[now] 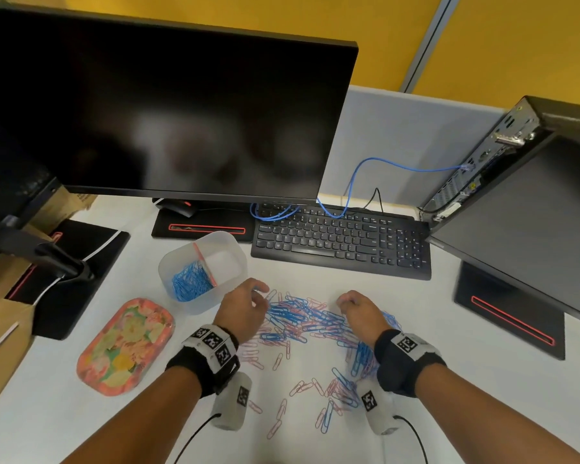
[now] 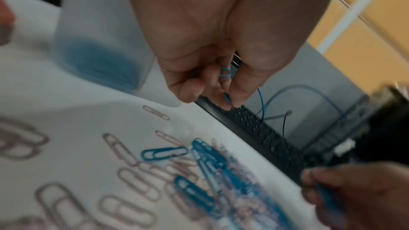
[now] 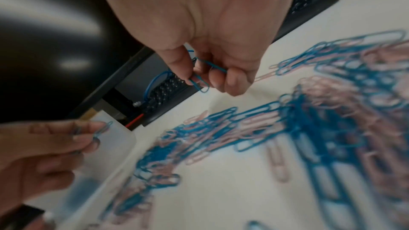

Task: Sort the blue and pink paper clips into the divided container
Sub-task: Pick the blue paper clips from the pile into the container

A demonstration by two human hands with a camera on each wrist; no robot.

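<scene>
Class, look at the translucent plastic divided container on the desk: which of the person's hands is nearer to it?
Left. The left hand hovers just beside the translucent plastic divided container; the right hand sits farther off, across the clip pile.

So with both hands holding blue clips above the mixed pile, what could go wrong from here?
1. The pile is tangled blue and pink; a pink clip could ride along unnoticed.
2. The left hand and right hand each pinch blue clips loosely; one might drop back on the way.
3. The container has blue clips on the left of its divider and the other side looks empty; a careless release could land them on the wrong side.
</scene>
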